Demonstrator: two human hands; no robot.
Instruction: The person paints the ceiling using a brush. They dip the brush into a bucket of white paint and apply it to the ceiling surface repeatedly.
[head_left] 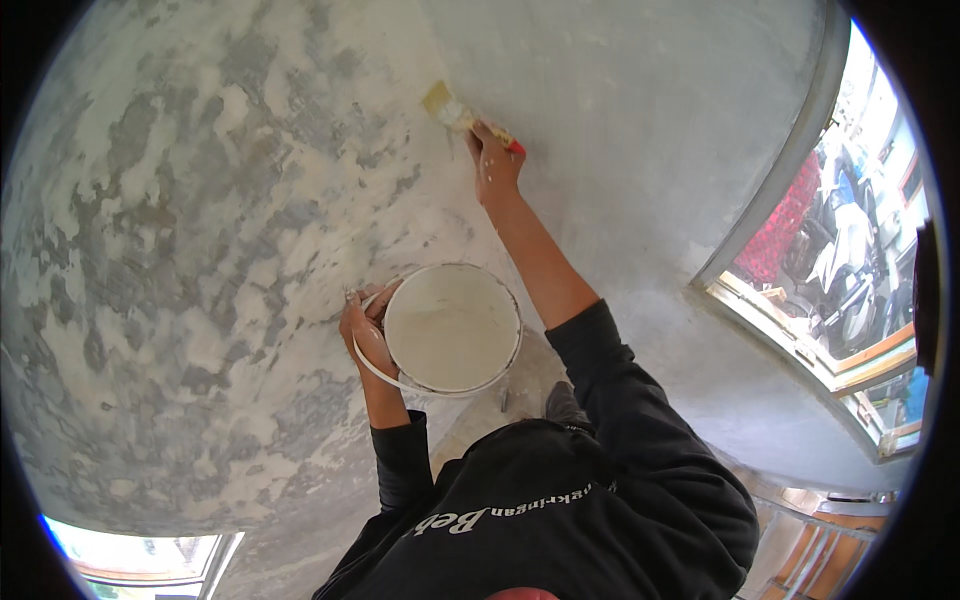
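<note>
My right hand (497, 165) is closed round the handle of a wide paintbrush (455, 111). Its pale yellow bristles point up and left against the wall, and the handle's end is red. Whitish smears cover the brush's middle, and white spots dot the hand. Below and to the left, my left hand (368, 330) grips the side of a round white bucket (453, 328), its thin handle hanging beside the wrist. Pale cream liquid shows inside the bucket. The grey wall (250, 200) is patchy with white on the left and smoother grey on the right.
A window opening (835, 230) at the right looks out on parked motorbikes and a red cloth-like thing. Another window (140, 560) stands at the lower left. Metal rails (810, 555) show at the lower right. A dark shoe (565, 403) is on the floor below the bucket.
</note>
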